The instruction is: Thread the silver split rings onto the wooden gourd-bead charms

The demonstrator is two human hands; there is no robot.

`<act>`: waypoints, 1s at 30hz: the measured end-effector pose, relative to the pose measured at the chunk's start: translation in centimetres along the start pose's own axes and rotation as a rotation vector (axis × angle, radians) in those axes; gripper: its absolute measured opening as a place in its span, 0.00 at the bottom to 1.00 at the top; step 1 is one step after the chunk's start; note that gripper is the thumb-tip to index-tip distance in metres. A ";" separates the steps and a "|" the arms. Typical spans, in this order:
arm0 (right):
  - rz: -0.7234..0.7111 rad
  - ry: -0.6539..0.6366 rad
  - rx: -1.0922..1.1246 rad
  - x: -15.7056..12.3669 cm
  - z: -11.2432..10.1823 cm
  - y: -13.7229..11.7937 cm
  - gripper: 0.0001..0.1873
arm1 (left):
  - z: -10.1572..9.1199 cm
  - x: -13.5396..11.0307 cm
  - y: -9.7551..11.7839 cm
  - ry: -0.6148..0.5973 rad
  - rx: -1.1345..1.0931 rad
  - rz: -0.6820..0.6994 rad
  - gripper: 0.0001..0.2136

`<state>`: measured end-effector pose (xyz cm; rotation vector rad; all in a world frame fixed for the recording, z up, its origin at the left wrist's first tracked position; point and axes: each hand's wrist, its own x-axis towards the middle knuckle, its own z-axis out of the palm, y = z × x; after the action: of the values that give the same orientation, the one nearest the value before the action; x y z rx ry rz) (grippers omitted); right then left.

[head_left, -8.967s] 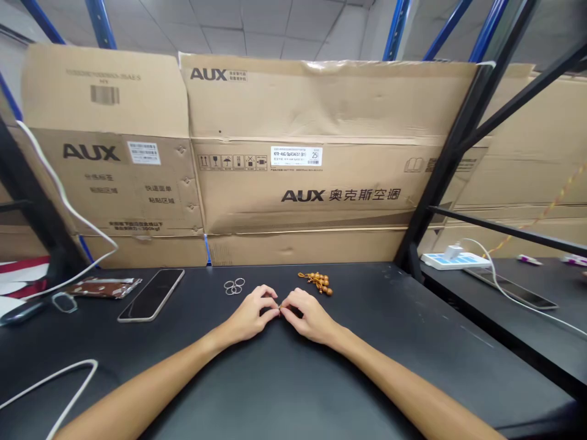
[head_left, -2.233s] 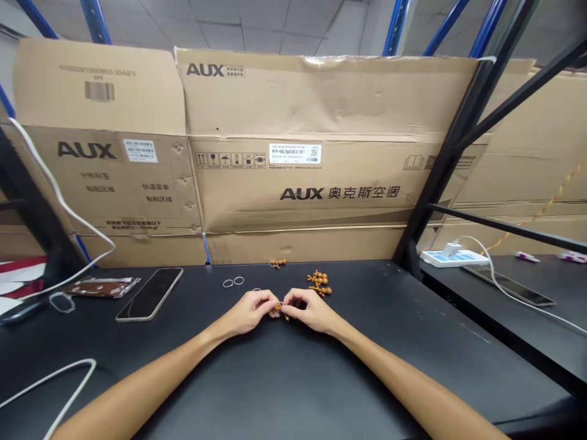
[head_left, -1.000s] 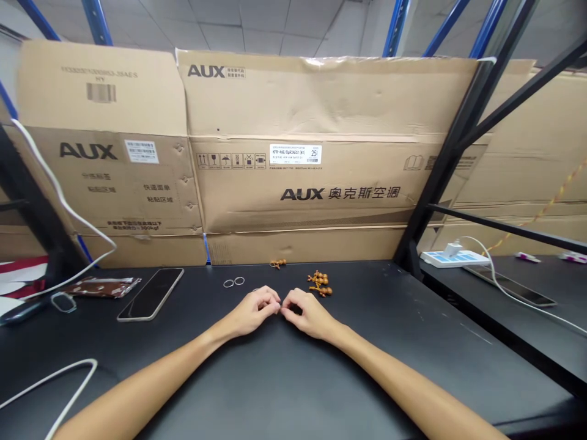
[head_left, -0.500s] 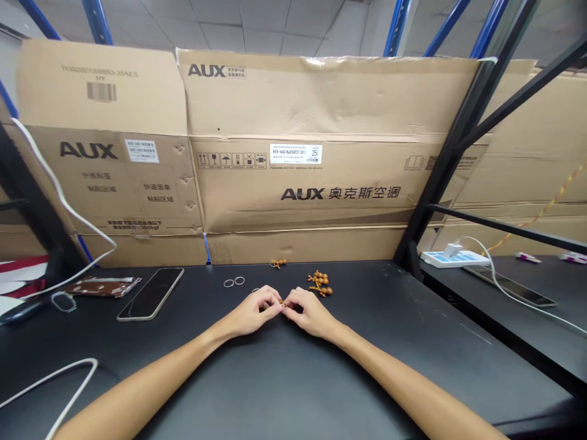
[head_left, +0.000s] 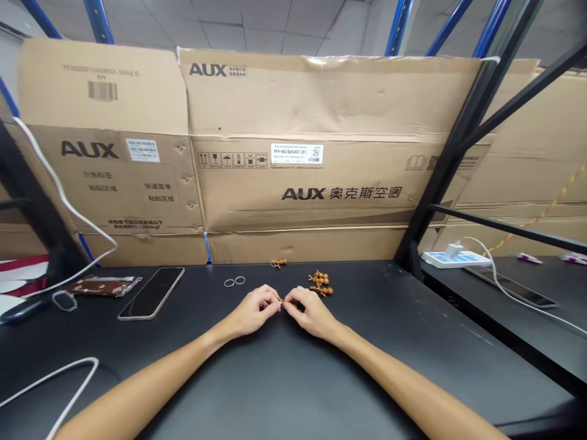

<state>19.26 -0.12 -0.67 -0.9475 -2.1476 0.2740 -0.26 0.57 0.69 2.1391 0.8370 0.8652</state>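
Note:
My left hand (head_left: pixel 257 310) and my right hand (head_left: pixel 309 310) meet fingertip to fingertip over the black table. The right one is closed on a small brown gourd pendant (head_left: pixel 293 305), mostly covered by the fingers. My left thumb and forefinger pinch a tiny piece with a silvery glint, too small and hidden to name. Behind the right hand lies a cluster of brown gourd pendants (head_left: pixel 320 282) with cords. Two metal rings (head_left: pixel 234 282) rest side by side beyond the left hand. Farther back, against the cardboard, is another gourd pendant (head_left: pixel 280 263) with a ring on it.
To the left are a phone (head_left: pixel 151 294), a brown wrapped packet (head_left: pixel 103 286) and a white cable (head_left: pixel 77 373). Cardboard panels (head_left: pixel 293 201) close off the back. A black rack post (head_left: pixel 440 165) stands at the right, with a power strip (head_left: pixel 455 259) beyond it.
The fingertips of both hands have shifted slightly, and a little more brown shows under my right fingers. The ring edge behind my left hand is now almost hidden.

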 end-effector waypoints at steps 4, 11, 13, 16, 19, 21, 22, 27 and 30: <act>-0.065 0.003 -0.054 -0.1 0.1 -0.2 0.07 | 0.1 0.0 0.0 0.023 0.025 -0.004 0.14; -0.062 0.026 -0.100 -0.1 0.1 -0.2 0.06 | -0.1 0.0 -0.4 0.045 0.048 0.046 0.10; -0.011 0.044 -0.108 -0.1 0.3 0.1 0.07 | -0.1 0.0 -0.4 0.049 0.044 0.050 0.10; 0.035 0.051 -0.097 -0.1 0.4 0.4 0.07 | 0.0 0.0 -0.3 0.057 0.058 0.037 0.11; -0.015 0.030 -0.099 -0.2 0.4 0.1 0.07 | 0.1 -0.1 -0.1 0.062 0.093 0.025 0.11; -0.056 0.013 -0.111 -0.2 0.4 -0.2 0.07 | 0.1 -0.2 0.0 0.072 0.121 0.040 0.11; -0.067 0.008 -0.116 -0.2 0.3 -0.3 0.07 | 0.1 -0.2 0.1 0.079 0.134 0.053 0.10; -0.013 0.021 -0.113 -0.1 0.4 0.0 0.07 | 0.1 -0.3 0.1 0.099 0.192 0.095 0.09; 0.021 0.027 -0.107 -0.1 0.5 0.3 0.08 | 0.2 -0.3 0.0 0.115 0.232 0.097 0.09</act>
<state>19.13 0.11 -1.21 -1.0287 -2.1464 0.1563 -0.29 0.27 0.44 2.3657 0.9375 0.9890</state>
